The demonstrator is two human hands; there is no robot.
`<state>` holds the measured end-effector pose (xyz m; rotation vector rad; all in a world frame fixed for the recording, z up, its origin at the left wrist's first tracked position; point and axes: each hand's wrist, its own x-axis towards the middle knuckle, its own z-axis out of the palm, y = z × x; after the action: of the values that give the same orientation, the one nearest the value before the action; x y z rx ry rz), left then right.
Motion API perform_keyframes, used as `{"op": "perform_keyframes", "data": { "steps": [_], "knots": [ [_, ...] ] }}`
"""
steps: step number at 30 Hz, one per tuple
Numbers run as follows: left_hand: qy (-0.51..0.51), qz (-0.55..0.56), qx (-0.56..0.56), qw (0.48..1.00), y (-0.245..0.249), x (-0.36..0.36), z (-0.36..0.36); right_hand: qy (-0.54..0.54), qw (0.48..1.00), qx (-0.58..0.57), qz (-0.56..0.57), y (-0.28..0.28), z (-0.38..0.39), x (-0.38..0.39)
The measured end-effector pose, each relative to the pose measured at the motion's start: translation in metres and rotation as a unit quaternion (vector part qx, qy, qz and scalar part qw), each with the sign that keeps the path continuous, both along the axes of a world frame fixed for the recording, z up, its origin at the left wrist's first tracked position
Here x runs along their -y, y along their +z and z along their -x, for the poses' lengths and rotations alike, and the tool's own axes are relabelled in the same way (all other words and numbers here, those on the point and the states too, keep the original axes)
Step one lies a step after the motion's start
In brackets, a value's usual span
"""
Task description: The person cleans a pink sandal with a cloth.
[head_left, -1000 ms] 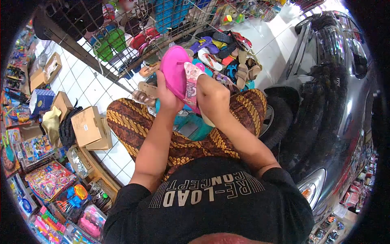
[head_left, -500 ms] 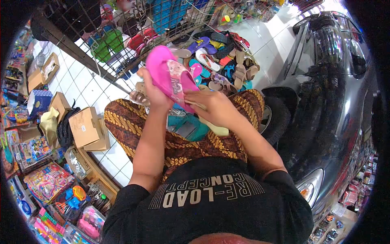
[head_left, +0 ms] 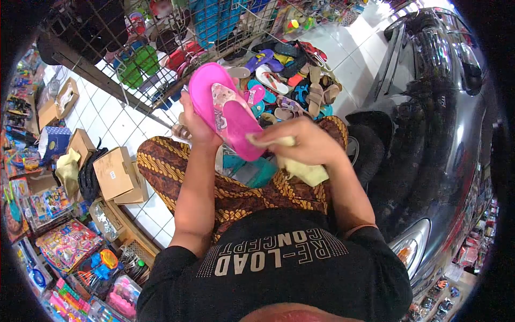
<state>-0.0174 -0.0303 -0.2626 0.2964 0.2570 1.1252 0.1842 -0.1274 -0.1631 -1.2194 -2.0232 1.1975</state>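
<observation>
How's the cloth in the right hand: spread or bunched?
Bunched: the right hand grips the cloth, with parts sticking out on two sides.

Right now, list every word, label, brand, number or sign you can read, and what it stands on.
"RE-LOAD": shirt, upside down in this view.
"CONCEPT": shirt, also upside down.
Sandal: print on strap too blurred.
Box label: too small.
Car lettering: too small.
Packets: too small.

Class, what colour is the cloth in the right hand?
The cloth is pale yellow, as the head view shows.
</observation>
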Motion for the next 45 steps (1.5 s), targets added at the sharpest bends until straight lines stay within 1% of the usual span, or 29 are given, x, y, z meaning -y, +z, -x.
{"op": "perform_keyframes", "data": {
  "steps": [2, 4, 5, 6, 7, 8, 9, 10, 11, 14, 15, 17, 18, 19, 20, 22, 23, 26, 27, 31, 32, 34, 35, 38, 39, 40, 42, 44, 45],
  "knots": [
    [-0.066, -0.020, 0.033, 0.997, 0.005, 0.007, -0.001, -0.069, 0.994, -0.071, -0.038, 0.010, -0.015, -0.003],
    [-0.109, -0.021, 0.055, 0.992, 0.007, 0.014, -0.005, -0.119, 0.976, 0.030, -0.179, 0.023, -0.018, -0.010],
    [-0.120, -0.012, 0.058, 0.991, 0.008, 0.018, -0.008, -0.149, 0.961, 0.037, -0.229, 0.022, -0.012, -0.014],
    [-0.131, -0.002, 0.061, 0.989, 0.008, 0.020, -0.012, -0.144, 0.946, 0.085, -0.277, 0.021, -0.006, -0.018],
    [-0.162, -0.048, 0.108, 0.980, 0.008, 0.021, -0.014, -0.138, 0.926, 0.134, -0.324, 0.020, 0.000, -0.022],
    [-0.128, -0.013, 0.061, 0.990, 0.009, 0.024, -0.017, -0.131, 0.903, 0.182, -0.368, 0.019, 0.006, -0.024],
    [-0.093, 0.022, 0.013, 0.995, 0.014, 0.026, -0.019, -0.136, 0.889, 0.225, -0.374, 0.015, 0.012, -0.023],
    [-0.057, 0.055, -0.036, 0.996, 0.018, 0.026, -0.020, -0.118, 0.892, 0.220, -0.378, 0.011, 0.013, -0.022],
    [-0.047, 0.029, -0.038, 0.998, 0.009, 0.023, -0.017, -0.097, 0.894, 0.215, -0.382, 0.006, 0.013, -0.022],
    [-0.119, -0.021, 0.051, 0.991, -0.005, 0.016, -0.007, -0.052, 0.895, 0.229, -0.378, -0.008, 0.013, -0.020],
    [-0.168, 0.009, 0.133, 0.977, -0.002, 0.015, -0.008, -0.038, 0.886, 0.240, -0.395, -0.010, 0.005, -0.024],
    [-0.199, 0.010, 0.027, 0.980, 0.006, 0.020, -0.015, -0.043, 0.859, 0.245, -0.447, -0.008, -0.008, -0.033],
    [-0.212, 0.010, -0.026, 0.977, 0.010, 0.022, -0.018, -0.047, 0.840, 0.285, -0.459, 0.007, -0.010, -0.035],
    [-0.227, -0.028, -0.048, 0.972, 0.010, 0.024, -0.019, -0.061, 0.832, 0.291, -0.468, 0.005, -0.013, -0.038],
    [-0.219, -0.004, -0.033, 0.975, 0.009, 0.024, -0.020, -0.074, 0.824, 0.296, -0.478, 0.001, -0.016, -0.041],
    [-0.204, 0.043, -0.007, 0.978, 0.003, 0.022, -0.021, -0.037, 0.851, 0.278, -0.443, -0.015, -0.012, -0.031],
    [-0.216, 0.054, 0.126, 0.967, -0.009, 0.016, -0.018, -0.018, 0.864, 0.269, -0.424, -0.020, -0.011, -0.027],
    [-0.196, 0.055, -0.004, 0.979, -0.018, 0.014, -0.019, 0.025, 0.875, 0.254, -0.411, -0.022, -0.020, -0.029],
    [-0.229, 0.055, -0.039, 0.971, 0.009, 0.021, -0.019, -0.001, 0.870, 0.267, -0.415, -0.019, -0.022, -0.033],
    [-0.269, 0.005, -0.015, 0.963, 0.007, 0.019, -0.019, -0.084, 0.848, 0.266, -0.451, -0.020, -0.014, -0.032],
    [-0.252, 0.043, -0.017, 0.967, 0.006, 0.016, -0.017, -0.072, 0.872, 0.257, -0.410, -0.030, -0.014, -0.024],
    [-0.217, 0.121, -0.019, 0.969, 0.001, 0.011, -0.017, -0.007, 0.886, 0.209, -0.413, -0.036, -0.013, -0.022],
    [-0.211, 0.083, -0.053, 0.972, -0.002, 0.012, -0.018, -0.017, 0.881, 0.226, -0.415, -0.033, -0.017, -0.024],
    [-0.287, 0.031, -0.074, 0.954, 0.009, 0.017, -0.020, -0.059, 0.873, 0.256, -0.412, -0.011, -0.018, -0.031],
    [-0.302, 0.021, -0.020, 0.953, 0.007, 0.019, -0.019, -0.081, 0.873, 0.255, -0.409, -0.007, -0.015, -0.031],
    [-0.270, 0.046, -0.036, 0.961, 0.006, 0.018, -0.020, -0.103, 0.871, 0.254, -0.407, -0.005, -0.013, -0.031],
    [-0.208, 0.096, -0.066, 0.971, 0.007, 0.017, -0.020, -0.064, 0.893, 0.224, -0.384, -0.025, -0.013, -0.024],
    [-0.201, 0.071, -0.079, 0.974, -0.009, 0.013, -0.018, -0.032, 0.920, 0.220, -0.321, -0.028, -0.019, -0.016],
    [-0.200, 0.067, -0.070, 0.975, -0.010, 0.011, -0.016, -0.022, 0.937, 0.170, -0.303, -0.023, -0.022, -0.019]
  ]
}}
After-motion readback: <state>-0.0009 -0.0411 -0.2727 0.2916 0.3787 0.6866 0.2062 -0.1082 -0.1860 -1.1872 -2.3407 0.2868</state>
